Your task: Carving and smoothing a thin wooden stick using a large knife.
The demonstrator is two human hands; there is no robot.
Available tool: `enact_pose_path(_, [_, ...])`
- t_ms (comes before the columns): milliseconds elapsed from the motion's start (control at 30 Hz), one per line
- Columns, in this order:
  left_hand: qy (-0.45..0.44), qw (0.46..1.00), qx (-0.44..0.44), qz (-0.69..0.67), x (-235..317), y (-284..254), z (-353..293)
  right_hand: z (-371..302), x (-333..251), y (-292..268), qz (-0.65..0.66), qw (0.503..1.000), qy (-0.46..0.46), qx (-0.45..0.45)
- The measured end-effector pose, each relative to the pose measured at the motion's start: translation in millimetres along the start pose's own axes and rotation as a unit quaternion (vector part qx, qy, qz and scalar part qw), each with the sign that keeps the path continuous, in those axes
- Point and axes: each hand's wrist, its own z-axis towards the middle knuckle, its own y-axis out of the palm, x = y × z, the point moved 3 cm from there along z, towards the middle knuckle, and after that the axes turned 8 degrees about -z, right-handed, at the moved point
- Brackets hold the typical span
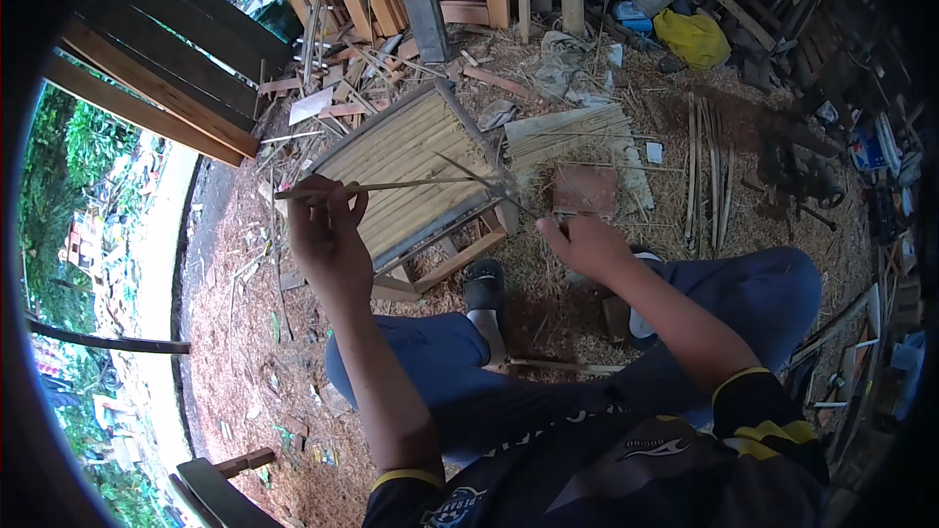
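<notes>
My left hand is closed around a thin bamboo strip, which points right, roughly level. In my right hand is a long, narrow, pointed tool that looks like a knife; its tip reaches up and left, crossing near the strip's right end. Whether the two touch I cannot tell. Below and beyond my hands stands a low wooden frame with a top of pale bamboo slats, tilted in view. My right fingers hide the tool's handle.
A reddish flat block lies right of the frame, beside a mat of thin strips. Long bamboo strips lie farther right. Wood scraps and shavings cover the ground. A yellow bag sits at the far right.
</notes>
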Motion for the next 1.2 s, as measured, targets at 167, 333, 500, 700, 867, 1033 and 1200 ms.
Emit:
enact_pose_path(167, [0.028,0.999,-0.007,-0.014,2.3,3.3,2.6,7.3,11.4,-7.3,-0.027,0.998,0.044,-0.02])
enact_pose_path(333, [0.031,0.999,-0.02,0.007,3.8,2.5,3.6,-10.6,-8.4,-9.3,-0.026,0.999,0.021,-0.019])
enact_pose_path(500, [0.038,0.999,0.006,-0.008,7.1,-2.7,5.8,1.4,-6.2,-6.4,-0.006,1.0,-0.012,-0.006])
enact_pose_path(700, [0.046,0.999,-0.01,-0.007,10.9,7.1,7.7,13.7,37.0,23.4,-0.009,0.999,0.039,-0.018])
enact_pose_path(867, [0.052,0.998,-0.031,0.007,17.8,16.7,13.5,8.5,14.7,10.1,0.039,0.996,0.061,-0.044])
enact_pose_path(1033, [0.067,0.992,-0.076,0.074,41.3,53.2,21.4,14.3,15.0,11.0,0.08,0.996,0.031,-0.024])
enact_pose_path(1200, [0.103,0.978,-0.097,0.152,45.7,73.1,26.7,-20.0,-47.5,-35.8,0.217,0.974,0.013,-0.061])
